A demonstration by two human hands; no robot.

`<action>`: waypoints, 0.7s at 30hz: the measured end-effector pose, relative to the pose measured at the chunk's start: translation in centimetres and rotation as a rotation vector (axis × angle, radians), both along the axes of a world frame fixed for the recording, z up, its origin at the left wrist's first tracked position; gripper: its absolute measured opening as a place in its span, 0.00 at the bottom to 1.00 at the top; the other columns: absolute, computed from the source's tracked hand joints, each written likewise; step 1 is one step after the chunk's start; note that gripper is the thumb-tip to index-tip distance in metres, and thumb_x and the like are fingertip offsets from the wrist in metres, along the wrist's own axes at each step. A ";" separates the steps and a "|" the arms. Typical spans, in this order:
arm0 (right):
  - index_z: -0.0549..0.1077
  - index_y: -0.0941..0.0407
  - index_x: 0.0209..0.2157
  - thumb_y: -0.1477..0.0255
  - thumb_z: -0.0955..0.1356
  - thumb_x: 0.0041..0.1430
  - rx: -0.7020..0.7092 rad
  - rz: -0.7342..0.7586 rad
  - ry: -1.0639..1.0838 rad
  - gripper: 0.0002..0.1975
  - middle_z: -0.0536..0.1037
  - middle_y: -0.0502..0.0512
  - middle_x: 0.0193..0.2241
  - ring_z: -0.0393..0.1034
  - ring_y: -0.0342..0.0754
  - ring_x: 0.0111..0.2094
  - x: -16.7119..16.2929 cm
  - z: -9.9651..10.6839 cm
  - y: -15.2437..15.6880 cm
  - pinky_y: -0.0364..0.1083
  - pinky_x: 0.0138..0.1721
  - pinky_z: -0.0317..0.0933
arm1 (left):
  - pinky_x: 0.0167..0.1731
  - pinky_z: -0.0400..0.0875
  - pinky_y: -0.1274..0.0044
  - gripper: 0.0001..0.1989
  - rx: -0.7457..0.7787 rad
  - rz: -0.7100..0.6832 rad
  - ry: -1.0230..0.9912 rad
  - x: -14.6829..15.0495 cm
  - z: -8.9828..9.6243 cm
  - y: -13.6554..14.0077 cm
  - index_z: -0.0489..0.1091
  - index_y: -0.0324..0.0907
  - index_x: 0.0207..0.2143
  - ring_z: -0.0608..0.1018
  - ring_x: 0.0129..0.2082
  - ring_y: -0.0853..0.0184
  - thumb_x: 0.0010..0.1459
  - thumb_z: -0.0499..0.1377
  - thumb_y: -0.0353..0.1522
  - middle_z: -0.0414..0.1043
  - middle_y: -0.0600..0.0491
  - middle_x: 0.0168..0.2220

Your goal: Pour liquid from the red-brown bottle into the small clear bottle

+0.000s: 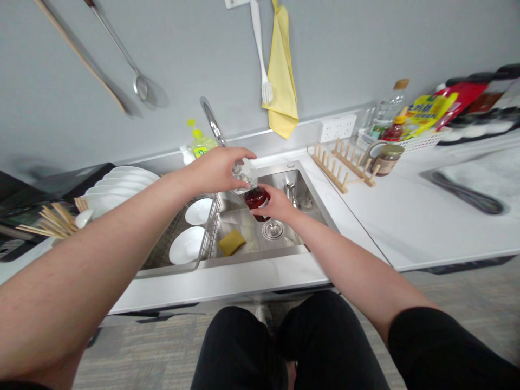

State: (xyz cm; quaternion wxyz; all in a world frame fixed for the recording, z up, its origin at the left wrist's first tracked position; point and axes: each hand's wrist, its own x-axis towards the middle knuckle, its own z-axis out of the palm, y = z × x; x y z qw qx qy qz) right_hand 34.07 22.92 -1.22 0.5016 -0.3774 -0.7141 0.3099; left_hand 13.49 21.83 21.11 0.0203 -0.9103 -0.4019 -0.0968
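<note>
My left hand (pixel 227 169) is closed around a small clear container (pixel 246 172) above the sink (pixel 300 214). Its exact kind is hard to make out behind my fingers. Just below and to the right of it, my right hand (pixel 277 203) grips a jar (pixel 257 198) with dark red contents and a pale label. The clear container is right at the jar's top; whether the two touch I cannot tell. Under the jar lie the drain strainer (pixel 273 230) and a yellow sponge (pixel 232 242) on the sink floor.
White bowls (pixel 187 245) sit in a wire rack left in the sink. The faucet (pixel 212 120) and a yellow-green soap bottle (pixel 201 143) stand behind. Right are a wooden plate rack (pixel 345 165), a lidded jar (pixel 389 160) and a basket of bottles (pixel 426 142). Plates (pixel 122 187) stand left.
</note>
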 end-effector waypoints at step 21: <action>0.80 0.50 0.65 0.64 0.88 0.44 0.004 -0.009 -0.004 0.45 0.89 0.58 0.56 0.86 0.63 0.56 0.1 0.1 -0.1 0.65 0.66 0.77 | 0.62 0.75 0.61 0.42 -0.015 -0.010 -0.017 0.5 0.3 0.3 0.77 0.50 0.69 0.85 0.58 0.46 0.52 0.79 0.44 0.85 0.46 0.59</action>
